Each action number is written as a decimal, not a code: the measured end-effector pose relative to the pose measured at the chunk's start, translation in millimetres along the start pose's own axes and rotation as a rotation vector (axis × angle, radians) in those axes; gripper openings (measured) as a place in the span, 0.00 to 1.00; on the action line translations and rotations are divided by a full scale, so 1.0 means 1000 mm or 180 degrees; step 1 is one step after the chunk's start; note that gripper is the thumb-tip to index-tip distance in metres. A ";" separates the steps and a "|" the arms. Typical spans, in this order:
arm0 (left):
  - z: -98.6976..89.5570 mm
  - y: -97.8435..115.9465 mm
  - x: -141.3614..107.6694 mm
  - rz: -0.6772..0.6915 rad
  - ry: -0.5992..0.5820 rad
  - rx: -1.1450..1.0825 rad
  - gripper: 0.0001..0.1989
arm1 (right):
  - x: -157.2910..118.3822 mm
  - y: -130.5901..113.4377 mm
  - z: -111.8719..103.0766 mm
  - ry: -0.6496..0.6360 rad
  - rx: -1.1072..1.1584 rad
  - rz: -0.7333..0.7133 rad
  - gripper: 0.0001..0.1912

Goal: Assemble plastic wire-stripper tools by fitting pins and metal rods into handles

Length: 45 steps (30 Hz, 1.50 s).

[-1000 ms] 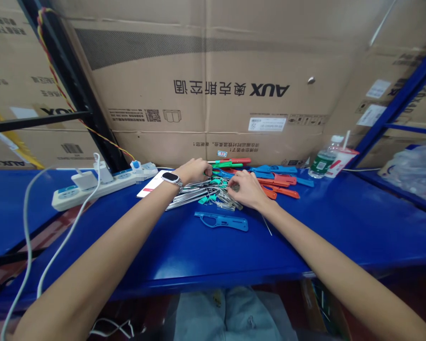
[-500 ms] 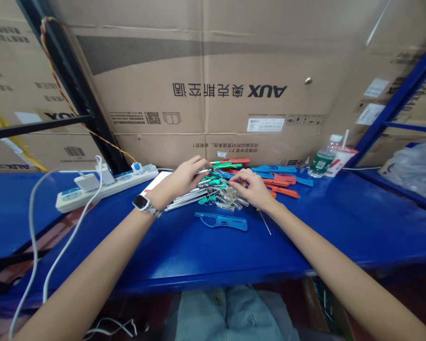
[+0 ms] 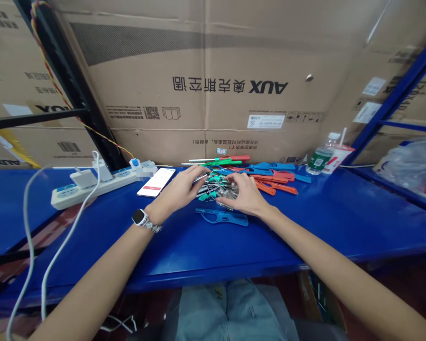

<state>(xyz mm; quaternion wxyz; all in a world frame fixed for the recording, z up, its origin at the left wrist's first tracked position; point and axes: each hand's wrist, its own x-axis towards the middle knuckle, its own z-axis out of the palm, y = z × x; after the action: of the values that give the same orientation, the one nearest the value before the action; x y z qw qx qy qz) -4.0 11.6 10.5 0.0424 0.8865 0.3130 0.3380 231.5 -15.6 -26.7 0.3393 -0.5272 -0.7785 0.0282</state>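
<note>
Green, clear and metal lighter parts (image 3: 213, 182) lie heaped at mid-table. My left hand (image 3: 184, 187), with a watch on its wrist, is at the heap's left side, fingers curled around metal rods. My right hand (image 3: 246, 194) curves over the right side, its thumb and fingers apart around clear parts; whether it grips any is unclear. One blue plastic shell (image 3: 223, 217) lies in front of the heap. Behind and to the right are orange shells (image 3: 284, 188), more blue shells (image 3: 275, 166) and a red piece (image 3: 239, 157).
A phone (image 3: 156, 182) with its screen lit and a white power strip (image 3: 102, 182) with cables are on the left. A bottle (image 3: 318, 158) and a red-and-white cup (image 3: 337, 158) stand at the back right. Cardboard (image 3: 199, 57) rises behind the table.
My right hand has spread and come down over the clear parts. My left hand has moved slightly left and down, and the phone and the red piece's rod now show more fully.
</note>
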 end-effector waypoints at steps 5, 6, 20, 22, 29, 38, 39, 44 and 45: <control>-0.002 0.000 -0.001 -0.0097 0.0083 0.0036 0.11 | -0.002 0.000 -0.003 -0.0054 -0.0346 0.0031 0.09; -0.003 -0.001 -0.001 -0.0126 0.0090 0.0029 0.11 | -0.002 0.001 -0.005 -0.0044 -0.0317 -0.0054 0.07; -0.016 0.006 -0.010 -0.0525 -0.0818 -0.0711 0.14 | -0.015 -0.006 -0.024 -0.0287 0.0779 -0.0098 0.08; -0.018 0.007 -0.010 -0.0624 -0.0854 -0.0910 0.14 | -0.016 -0.009 -0.024 -0.0413 0.0852 -0.0248 0.10; -0.021 0.004 -0.018 -0.0829 -0.1307 -0.1212 0.12 | -0.021 -0.011 -0.017 -0.0829 0.1103 -0.0358 0.15; -0.009 0.008 -0.022 -0.0904 -0.1708 -0.1292 0.10 | -0.021 -0.004 -0.020 -0.1037 0.1053 -0.0297 0.09; -0.008 0.007 -0.022 -0.0896 -0.1701 -0.1272 0.10 | -0.021 -0.003 -0.021 -0.1058 0.1047 -0.0280 0.08; -0.004 0.006 -0.022 -0.0914 -0.1787 -0.1283 0.10 | -0.021 -0.002 -0.020 -0.0965 0.0887 -0.0362 0.18; -0.004 0.005 -0.023 -0.0930 -0.1809 -0.1294 0.10 | -0.021 -0.002 -0.018 -0.0919 0.0862 -0.0361 0.20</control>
<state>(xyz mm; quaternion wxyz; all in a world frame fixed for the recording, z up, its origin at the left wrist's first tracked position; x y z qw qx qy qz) -16.4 -6.2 1.8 0.3503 0.8644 0.3385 0.1242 244.6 -40.4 -22.5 0.2930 -0.4226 -0.8366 0.1888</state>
